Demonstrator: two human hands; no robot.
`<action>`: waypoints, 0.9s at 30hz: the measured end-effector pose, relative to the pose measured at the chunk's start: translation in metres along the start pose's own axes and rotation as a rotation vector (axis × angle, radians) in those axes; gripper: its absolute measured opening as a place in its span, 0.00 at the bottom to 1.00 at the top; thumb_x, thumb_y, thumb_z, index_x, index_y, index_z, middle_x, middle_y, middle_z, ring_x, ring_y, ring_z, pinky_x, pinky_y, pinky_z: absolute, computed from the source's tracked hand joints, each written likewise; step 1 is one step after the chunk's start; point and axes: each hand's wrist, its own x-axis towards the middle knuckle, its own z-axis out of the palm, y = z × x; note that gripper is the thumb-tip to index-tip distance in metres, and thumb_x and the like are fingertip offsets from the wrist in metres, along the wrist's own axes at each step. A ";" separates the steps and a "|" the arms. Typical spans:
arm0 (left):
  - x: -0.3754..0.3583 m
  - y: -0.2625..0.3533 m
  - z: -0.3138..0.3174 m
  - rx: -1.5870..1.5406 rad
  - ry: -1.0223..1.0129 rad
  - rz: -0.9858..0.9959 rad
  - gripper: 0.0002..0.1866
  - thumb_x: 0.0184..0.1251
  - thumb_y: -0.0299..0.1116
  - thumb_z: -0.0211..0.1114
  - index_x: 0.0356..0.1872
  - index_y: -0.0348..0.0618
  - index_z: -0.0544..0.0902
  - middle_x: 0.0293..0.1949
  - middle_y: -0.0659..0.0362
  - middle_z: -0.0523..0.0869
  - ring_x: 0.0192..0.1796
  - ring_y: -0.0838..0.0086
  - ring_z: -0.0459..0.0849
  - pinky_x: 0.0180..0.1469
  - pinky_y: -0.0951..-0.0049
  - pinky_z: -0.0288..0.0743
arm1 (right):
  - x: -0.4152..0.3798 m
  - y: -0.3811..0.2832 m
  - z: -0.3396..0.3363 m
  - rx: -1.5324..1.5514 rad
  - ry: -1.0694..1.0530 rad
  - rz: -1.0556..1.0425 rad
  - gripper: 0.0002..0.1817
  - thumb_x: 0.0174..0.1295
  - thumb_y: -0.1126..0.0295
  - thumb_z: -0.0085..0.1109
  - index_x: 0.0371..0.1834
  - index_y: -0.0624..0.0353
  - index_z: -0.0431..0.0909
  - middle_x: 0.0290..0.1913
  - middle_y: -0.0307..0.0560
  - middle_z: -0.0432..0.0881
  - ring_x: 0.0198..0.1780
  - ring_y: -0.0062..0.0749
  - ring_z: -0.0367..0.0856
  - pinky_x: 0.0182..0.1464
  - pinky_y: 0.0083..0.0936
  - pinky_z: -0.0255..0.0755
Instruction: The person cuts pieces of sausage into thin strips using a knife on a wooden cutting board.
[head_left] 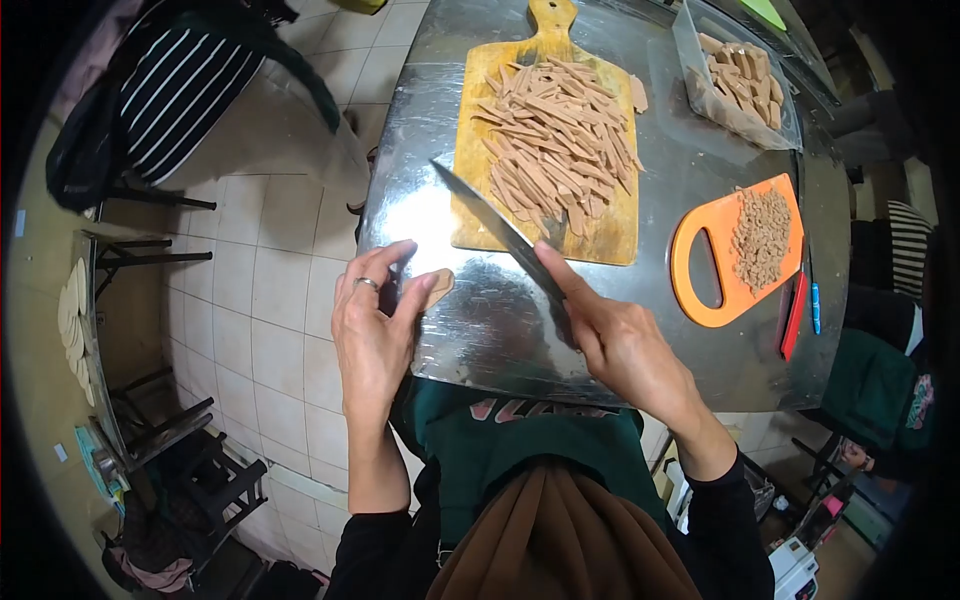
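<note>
Shiny metal-covered table point(480, 330) over pale floor tiles. The left hand point(372, 325) pinches a flat tan slab piece point(437, 287) at the table edge; the right hand point(622, 345) grips a long steel knife point(500, 232), blade over the wooden cutting board point(590, 235) of tan strips point(555, 140). Looks mid-slicing; lining the blade up carefully comes next.

The worktop point(480, 330) is sheet metal, glossy and faintly crinkled, throwing back soft glare, and the knife point(500, 232) blade is smooth bright steel. At twelve o'clock lies a matt, grainy wooden board point(470, 160) under dull brown strips point(555, 135); at two o'clock sits a clear plastic tub point(690, 40). At three o'clock the orange board point(700, 225) is smooth plastic carrying rough, crumbly bits point(762, 235), and the floor point(260, 290) is pale, lightly glossy tile.
</note>
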 end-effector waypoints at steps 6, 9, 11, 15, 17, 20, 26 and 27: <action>-0.004 -0.006 0.004 0.122 -0.068 0.130 0.15 0.63 0.36 0.77 0.47 0.43 0.89 0.47 0.54 0.87 0.51 0.57 0.83 0.58 0.60 0.72 | 0.008 0.008 -0.014 -0.035 -0.013 0.083 0.40 0.71 0.81 0.53 0.85 0.42 0.57 0.29 0.67 0.82 0.28 0.63 0.83 0.34 0.53 0.74; -0.001 -0.002 0.001 0.077 -0.111 0.063 0.13 0.64 0.35 0.77 0.45 0.41 0.87 0.40 0.55 0.88 0.45 0.60 0.84 0.53 0.62 0.75 | 0.008 0.009 -0.014 -0.014 -0.007 0.087 0.39 0.71 0.81 0.52 0.84 0.42 0.58 0.27 0.68 0.81 0.27 0.63 0.83 0.34 0.54 0.73; 0.002 0.006 -0.002 -0.002 -0.142 -0.084 0.12 0.65 0.33 0.77 0.44 0.40 0.86 0.35 0.56 0.88 0.39 0.65 0.85 0.48 0.64 0.78 | 0.008 0.011 -0.014 0.008 -0.002 0.082 0.39 0.71 0.81 0.52 0.84 0.42 0.58 0.27 0.68 0.81 0.28 0.63 0.83 0.34 0.54 0.73; 0.007 0.024 0.006 -0.271 -0.076 -0.055 0.12 0.68 0.29 0.75 0.48 0.38 0.84 0.33 0.58 0.89 0.34 0.76 0.84 0.41 0.72 0.80 | 0.008 0.012 -0.014 0.031 0.002 0.082 0.39 0.70 0.82 0.53 0.84 0.43 0.59 0.28 0.68 0.81 0.28 0.63 0.84 0.35 0.53 0.73; 0.014 0.034 0.016 -0.438 -0.106 -0.096 0.12 0.69 0.27 0.74 0.49 0.37 0.83 0.34 0.58 0.90 0.34 0.80 0.84 0.40 0.75 0.80 | 0.008 0.014 -0.013 0.037 0.000 0.091 0.40 0.69 0.82 0.53 0.84 0.43 0.59 0.28 0.68 0.81 0.28 0.63 0.84 0.35 0.53 0.73; 0.025 0.053 0.033 -0.434 -0.100 -0.086 0.15 0.69 0.27 0.75 0.53 0.35 0.82 0.37 0.63 0.87 0.37 0.83 0.80 0.43 0.81 0.78 | 0.008 0.015 -0.013 0.041 0.007 0.082 0.40 0.69 0.82 0.54 0.84 0.43 0.59 0.28 0.68 0.82 0.29 0.63 0.84 0.35 0.53 0.74; 0.031 0.046 0.052 -0.186 0.031 0.056 0.18 0.71 0.30 0.73 0.56 0.31 0.84 0.41 0.53 0.88 0.36 0.74 0.85 0.42 0.72 0.81 | 0.006 0.017 -0.013 0.061 0.000 0.087 0.41 0.68 0.82 0.55 0.84 0.40 0.58 0.31 0.68 0.83 0.31 0.63 0.85 0.35 0.52 0.75; 0.027 0.047 0.046 -0.140 0.039 0.081 0.17 0.70 0.29 0.73 0.56 0.30 0.85 0.42 0.50 0.88 0.36 0.70 0.86 0.42 0.71 0.82 | 0.006 0.017 -0.013 0.070 0.007 0.082 0.41 0.68 0.82 0.55 0.84 0.40 0.58 0.32 0.68 0.84 0.32 0.63 0.85 0.35 0.52 0.75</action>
